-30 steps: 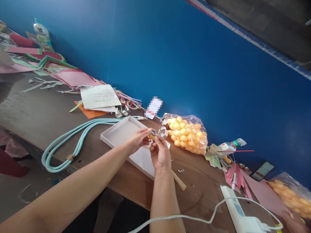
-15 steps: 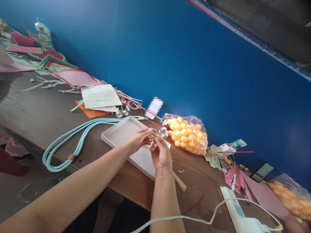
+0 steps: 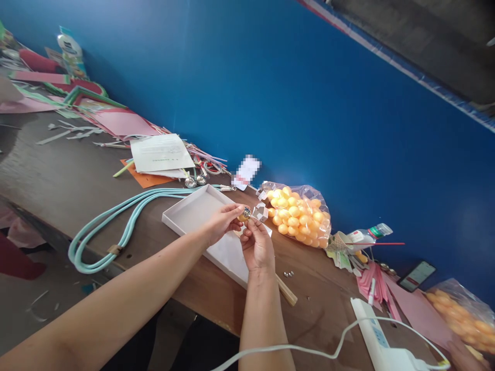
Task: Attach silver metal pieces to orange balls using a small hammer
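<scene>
My left hand (image 3: 221,222) and my right hand (image 3: 256,246) meet above a shallow white box (image 3: 193,211) on the brown table. Both pinch a small orange ball with a shiny metal fitting (image 3: 244,213) between their fingertips. A small white paper piece (image 3: 260,211) sits just right of the ball. A clear bag of orange balls (image 3: 297,215) lies a little further right, against the blue wall.
Mint-green tubing (image 3: 116,221) loops over the table's front edge at left. Papers and pink sheets (image 3: 160,153) lie at the back left. A wooden stick (image 3: 286,290), a white power strip with cable (image 3: 373,330), a phone (image 3: 416,275) and a second bag of balls (image 3: 462,314) are at right.
Nothing has clearly changed; both hands stay on the small ball over the white box, and the view has shifted slightly.
</scene>
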